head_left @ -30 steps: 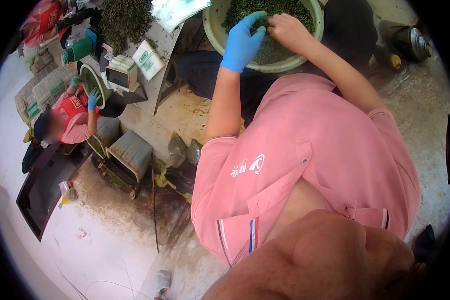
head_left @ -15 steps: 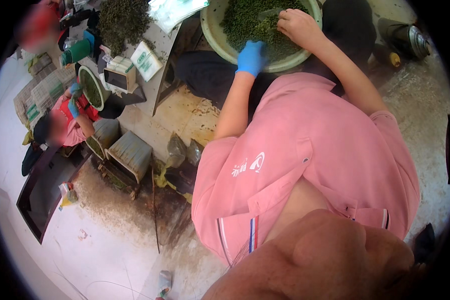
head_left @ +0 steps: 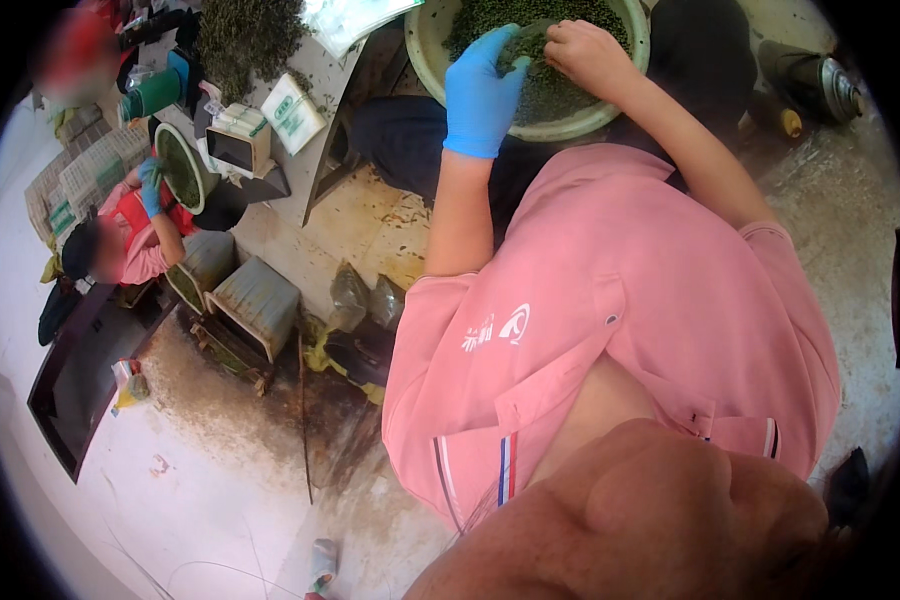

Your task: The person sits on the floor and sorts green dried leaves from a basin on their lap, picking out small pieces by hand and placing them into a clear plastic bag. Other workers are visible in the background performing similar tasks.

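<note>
A wide pale basin at the top holds dark green granules that look like rolled tea leaves. Above it, my bare right hand pinches one side of a small clear plastic bag. On the bag's other side is my left hand in a blue glove, its fingers and thumb curved around the edge. Green shows through or inside the bag; which of these I cannot tell.
Left of the basin, a table holds a dark heap of leafy material, white packets and a small box. Further left a co-worker in blue gloves sits with another basin. Grey bins stand below; a metal canister lies at right.
My left hand has come up out of the granules to the bag beside my right hand. My right hand has barely moved. The co-worker's hands have shifted slightly.
</note>
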### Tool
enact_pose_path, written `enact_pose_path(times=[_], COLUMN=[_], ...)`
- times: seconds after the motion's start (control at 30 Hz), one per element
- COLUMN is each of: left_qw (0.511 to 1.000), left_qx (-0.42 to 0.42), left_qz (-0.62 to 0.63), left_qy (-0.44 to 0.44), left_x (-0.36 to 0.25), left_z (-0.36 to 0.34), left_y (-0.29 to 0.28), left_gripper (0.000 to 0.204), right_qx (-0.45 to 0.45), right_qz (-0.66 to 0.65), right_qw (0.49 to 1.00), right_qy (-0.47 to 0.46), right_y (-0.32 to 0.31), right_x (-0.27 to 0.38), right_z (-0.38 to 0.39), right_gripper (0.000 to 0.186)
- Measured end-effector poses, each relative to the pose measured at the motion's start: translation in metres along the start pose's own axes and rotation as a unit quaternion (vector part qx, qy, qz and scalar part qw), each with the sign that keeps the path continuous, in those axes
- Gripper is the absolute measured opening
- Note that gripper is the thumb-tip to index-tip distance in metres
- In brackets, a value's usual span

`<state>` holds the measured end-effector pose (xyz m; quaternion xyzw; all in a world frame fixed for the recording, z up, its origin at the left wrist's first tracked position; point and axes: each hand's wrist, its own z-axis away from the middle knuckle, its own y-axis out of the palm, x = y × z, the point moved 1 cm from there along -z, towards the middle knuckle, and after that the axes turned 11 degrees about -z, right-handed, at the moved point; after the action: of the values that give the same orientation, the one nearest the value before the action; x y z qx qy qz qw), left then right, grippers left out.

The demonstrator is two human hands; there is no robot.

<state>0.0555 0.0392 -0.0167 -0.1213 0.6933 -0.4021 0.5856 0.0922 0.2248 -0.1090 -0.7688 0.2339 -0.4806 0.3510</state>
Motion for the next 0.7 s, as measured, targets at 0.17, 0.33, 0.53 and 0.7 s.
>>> enact_pose_path(times=[0.17, 0.33, 0.53, 0.7], left_qw=[0.999, 0.967, 0.999, 0.985], left_qx=[0.004, 0.061, 0.008, -0.008], left_qz=[0.003, 0.200, -0.036, -0.175], left_qy=[-0.038, -0.143, -0.012, 0.009], left_x=[0.041, 0.044, 0.021, 0.041], left_z=[0.004, 0.008, 0.001, -0.018], left_y=[0.020, 0.027, 0.017, 0.024], left_gripper=[0.060, 0.051, 0.040, 0.046], right_qx=[-0.015, 0.036, 0.051, 0.036], right_qz=[0.001, 0.015, 0.026, 0.028], right_qw=[1.000, 0.999, 0.998, 0.999], right_qy=[-0.005, 0.013, 0.020, -0.008], right_y=[-0.004, -0.005, -0.001, -0.002], right_x=[0.009, 0.011, 0.012, 0.011], right_z=[-0.002, -0.004, -0.002, 0.005], right_gripper=[0.006, 0.008, 0.009, 0.009])
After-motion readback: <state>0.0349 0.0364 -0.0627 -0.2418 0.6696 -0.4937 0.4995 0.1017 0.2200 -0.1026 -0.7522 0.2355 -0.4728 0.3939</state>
